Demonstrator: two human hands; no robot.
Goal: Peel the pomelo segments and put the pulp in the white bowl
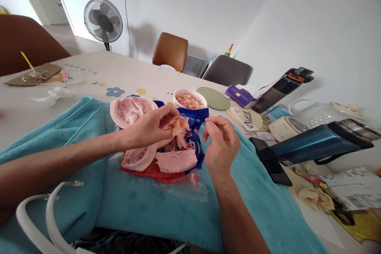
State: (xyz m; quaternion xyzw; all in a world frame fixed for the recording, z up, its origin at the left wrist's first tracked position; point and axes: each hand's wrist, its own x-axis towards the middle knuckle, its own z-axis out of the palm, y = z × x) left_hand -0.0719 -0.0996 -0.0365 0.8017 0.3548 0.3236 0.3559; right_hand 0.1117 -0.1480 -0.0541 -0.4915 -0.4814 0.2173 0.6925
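Observation:
My left hand (151, 125) is closed over a heap of pomelo scraps, its thumb and fingers around a torn piece of pomelo membrane (180, 125). To the right of the heap, my right hand (222, 141) is raised with its fingers curled and the thumb by the index fingertip; whatever may be in that pinch is too small to make out. Pomelo rind halves with pink pith (131, 111) and a thick rind piece (176, 161) lie around the scraps. Beneath them is a blue and red plastic bag (166, 174). A white bowl (203, 102) of loose pomelo pulp stands just behind.
A teal towel (154, 210) covers the table's near side. On the right are a blue bottle (309, 141), a phone (269, 160), a dark bottle (278, 91), a purple tissue pack (240, 95) and glasses (247, 119). Crumpled tissue (55, 94) lies left.

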